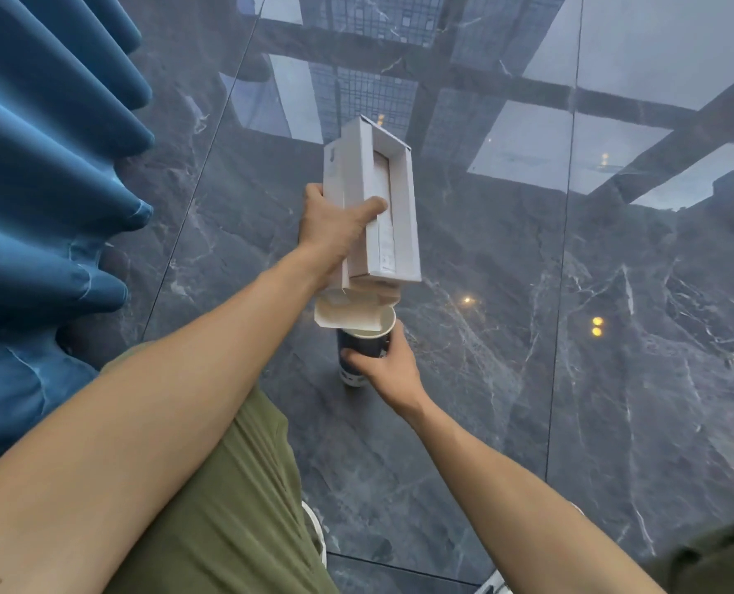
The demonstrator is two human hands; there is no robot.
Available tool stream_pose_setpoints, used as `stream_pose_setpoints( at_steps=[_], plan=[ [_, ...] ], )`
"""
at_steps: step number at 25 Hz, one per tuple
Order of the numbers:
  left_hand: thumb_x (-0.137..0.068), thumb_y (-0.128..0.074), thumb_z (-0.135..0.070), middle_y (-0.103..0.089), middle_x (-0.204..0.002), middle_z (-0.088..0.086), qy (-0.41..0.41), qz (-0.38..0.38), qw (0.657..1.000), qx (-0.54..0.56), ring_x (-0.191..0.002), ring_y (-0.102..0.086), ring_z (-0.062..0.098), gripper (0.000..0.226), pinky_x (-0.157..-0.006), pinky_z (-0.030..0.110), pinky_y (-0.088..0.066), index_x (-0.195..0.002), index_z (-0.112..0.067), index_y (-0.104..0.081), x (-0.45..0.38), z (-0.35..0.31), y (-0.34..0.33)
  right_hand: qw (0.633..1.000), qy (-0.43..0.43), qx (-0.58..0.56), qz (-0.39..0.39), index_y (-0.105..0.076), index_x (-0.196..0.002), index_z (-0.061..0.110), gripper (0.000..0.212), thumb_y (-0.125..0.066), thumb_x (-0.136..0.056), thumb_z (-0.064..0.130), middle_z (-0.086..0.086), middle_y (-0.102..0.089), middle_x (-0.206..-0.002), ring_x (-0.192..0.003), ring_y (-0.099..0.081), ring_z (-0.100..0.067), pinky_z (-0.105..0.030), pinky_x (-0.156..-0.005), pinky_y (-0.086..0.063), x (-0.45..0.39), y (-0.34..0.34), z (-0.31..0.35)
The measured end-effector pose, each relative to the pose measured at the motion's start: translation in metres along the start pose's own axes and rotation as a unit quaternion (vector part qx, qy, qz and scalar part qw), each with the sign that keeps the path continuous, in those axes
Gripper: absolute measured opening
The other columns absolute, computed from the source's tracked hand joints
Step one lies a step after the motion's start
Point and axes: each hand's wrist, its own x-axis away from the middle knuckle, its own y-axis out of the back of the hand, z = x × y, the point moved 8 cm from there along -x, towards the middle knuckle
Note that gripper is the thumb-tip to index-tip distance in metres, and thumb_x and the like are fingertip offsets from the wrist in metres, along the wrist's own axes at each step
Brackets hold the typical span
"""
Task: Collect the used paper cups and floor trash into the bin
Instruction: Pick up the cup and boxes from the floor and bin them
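Left hand (335, 227) clamped around white boxes (371, 203), stacked lengthwise for one-handed carrying. Right hand (384, 364) gripping dark paper cup (358, 351) just below the boxes, above the floor (528, 336). No bin in view.

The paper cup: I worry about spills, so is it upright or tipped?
Roughly upright: the paper cup in the right hand has its open rim facing up. Its inside looks pale; liquid cannot be told.
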Motion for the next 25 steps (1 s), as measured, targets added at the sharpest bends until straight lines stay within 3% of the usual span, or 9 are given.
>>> stream_pose_setpoints(
  at_steps=[4,7,11,15,19,22,25],
  plan=[
    [-0.066,-0.084,-0.044,-0.062,-0.121,-0.003,-0.045,-0.004,0.996,-0.074,-0.109,-0.063,0.022,0.076,-0.094,0.041,-0.053,-0.126,-0.021,-0.044,0.050,-0.031,-0.019,0.994,-0.093,-0.041,-0.033,-0.050,-0.121,0.026,0.056,-0.085,-0.078,0.031,-0.001,-0.065,-0.122,-0.103,-0.067,-0.012,-0.034,-0.085,-0.059,0.044,0.056,-0.011],
    [-0.063,-0.079,-0.051,-0.059,-0.127,-0.001,-0.055,-0.029,0.991,-0.116,-0.112,-0.061,0.024,0.083,-0.092,0.043,-0.053,-0.131,-0.023,-0.042,0.118,-0.054,0.007,0.978,-0.185,-0.077,-0.057,-0.048,-0.125,0.019,0.062,-0.088,-0.079,0.029,-0.005,-0.066,-0.123,-0.105,-0.068,-0.020,-0.046,-0.094,-0.058,0.121,0.105,-0.001],
    [-0.069,-0.087,-0.040,-0.055,-0.128,-0.001,0.013,0.027,0.993,-0.119,-0.115,-0.058,0.024,0.074,-0.098,0.048,-0.052,-0.125,-0.030,-0.040,0.208,-0.096,0.062,0.962,-0.232,-0.107,-0.097,-0.046,-0.133,0.013,0.069,-0.088,-0.080,0.025,-0.005,-0.065,-0.124,-0.102,-0.068,-0.017,-0.039,-0.086,-0.057,0.229,0.148,0.074],
    [-0.071,-0.089,-0.038,-0.057,-0.125,-0.001,0.062,0.072,0.989,-0.116,-0.116,-0.059,0.024,0.074,-0.098,0.047,-0.053,-0.126,-0.028,-0.041,0.307,-0.175,0.127,0.966,-0.210,-0.117,-0.095,-0.046,-0.139,0.014,0.077,-0.089,-0.079,0.033,-0.002,-0.065,-0.130,-0.109,-0.068,-0.018,-0.033,-0.079,-0.054,0.330,0.151,0.210],
    [-0.072,-0.089,-0.036,-0.057,-0.127,0.001,0.072,0.071,0.989,-0.109,-0.117,-0.058,0.024,0.077,-0.100,0.046,-0.052,-0.131,-0.023,-0.042,0.393,-0.248,0.200,0.979,-0.163,-0.086,-0.089,-0.046,-0.135,0.013,0.073,-0.087,-0.079,0.036,-0.001,-0.065,-0.125,-0.108,-0.068,-0.016,-0.029,-0.073,-0.053,0.421,0.135,0.338],
    [-0.070,-0.089,-0.043,-0.056,-0.128,0.000,0.074,0.066,0.988,-0.116,-0.118,-0.057,0.023,0.082,-0.100,0.046,-0.054,-0.134,-0.025,-0.040,0.439,-0.274,0.254,0.986,-0.139,-0.056,-0.076,-0.042,-0.129,0.014,0.072,-0.087,-0.078,0.039,0.000,-0.062,-0.119,-0.105,-0.066,-0.015,-0.037,-0.082,-0.058,0.475,0.110,0.395],
    [-0.070,-0.089,-0.045,-0.056,-0.126,-0.001,0.076,0.056,0.989,-0.111,-0.115,-0.058,0.021,0.081,-0.095,0.040,-0.054,-0.133,-0.025,-0.041,0.475,-0.272,0.299,0.990,-0.124,-0.037,-0.049,-0.049,-0.127,0.017,0.075,-0.085,-0.073,0.054,-0.001,-0.067,-0.120,-0.105,-0.070,-0.019,-0.046,-0.091,-0.061,0.514,0.076,0.416]
  ],
)
